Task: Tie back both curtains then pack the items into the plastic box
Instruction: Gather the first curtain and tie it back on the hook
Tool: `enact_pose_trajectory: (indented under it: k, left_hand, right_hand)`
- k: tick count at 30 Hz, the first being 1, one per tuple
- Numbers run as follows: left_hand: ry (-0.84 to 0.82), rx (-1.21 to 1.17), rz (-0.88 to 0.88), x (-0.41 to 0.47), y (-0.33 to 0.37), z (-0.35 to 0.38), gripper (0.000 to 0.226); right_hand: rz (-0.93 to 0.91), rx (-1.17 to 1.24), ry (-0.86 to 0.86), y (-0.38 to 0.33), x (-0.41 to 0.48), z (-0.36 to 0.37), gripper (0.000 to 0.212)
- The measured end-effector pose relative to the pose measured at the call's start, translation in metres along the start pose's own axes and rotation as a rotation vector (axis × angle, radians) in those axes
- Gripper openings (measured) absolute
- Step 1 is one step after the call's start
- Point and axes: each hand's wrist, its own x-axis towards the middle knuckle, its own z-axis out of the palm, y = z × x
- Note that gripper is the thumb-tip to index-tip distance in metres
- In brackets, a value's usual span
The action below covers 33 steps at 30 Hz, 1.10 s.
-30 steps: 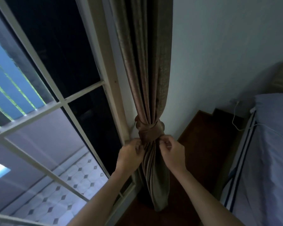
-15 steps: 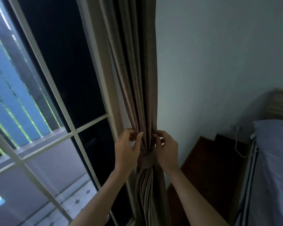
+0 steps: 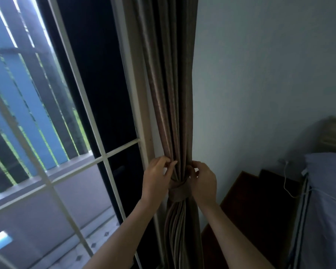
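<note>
A brown pleated curtain (image 3: pixel 171 98) hangs gathered in the corner between the window frame and the wall. A matching fabric tie-back (image 3: pixel 179 192) is wrapped around it at hand height. My left hand (image 3: pixel 156 180) is at the curtain's left edge, its fingertips pinching the folds just above the band. My right hand (image 3: pixel 203 181) is at the right edge, its fingers curled on the folds just above the band. The plastic box and the items are out of view.
A window (image 3: pixel 81 121) with white bars fills the left side. A pale wall is on the right. A dark wooden bedside table (image 3: pixel 260 206) stands at the lower right, with a bed and blue pillow (image 3: pixel 328 181) beyond it and a white cable (image 3: pixel 285 181) hanging down.
Both hands have moved up from below the tie-back to just above it, now pinching the folds. The view has tilted upward, so the curtain's lower end is out of sight.
</note>
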Motion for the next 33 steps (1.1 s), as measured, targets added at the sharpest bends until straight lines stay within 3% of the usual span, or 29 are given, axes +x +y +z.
enact_pose_trajectory:
  k: [12, 15, 17, 20, 27, 33]
  left_hand:
    - [0.007, 0.135, -0.057, -0.013, 0.000, -0.017, 0.014]
    - [-0.077, 0.204, -0.024, -0.033, -0.010, -0.024, 0.018]
    - [-0.160, 0.258, -0.025, -0.058, -0.023, -0.031, 0.028]
    - [-0.220, 0.340, -0.100, -0.099, -0.044, -0.050, 0.046]
    - [-0.362, 0.561, -0.182, -0.217, -0.073, -0.140, 0.063]
    - [-0.303, 0.782, -0.361, -0.355, -0.077, -0.275, 0.065]
  right_hand:
    - [0.070, 0.029, 0.025, -0.017, -0.015, 0.006, 0.017]
    - [0.174, 0.084, 0.144, -0.029, -0.037, 0.009, 0.026]
    - [0.151, 0.108, 0.188, -0.035, -0.062, 0.012, 0.027]
    - [0.053, 0.068, 0.035, -0.037, -0.104, 0.023, 0.027]
    - [-0.053, -0.288, -0.640, -0.045, -0.238, 0.056, 0.080]
    - [-0.185, -0.461, -0.988, -0.097, -0.346, 0.072, 0.085]
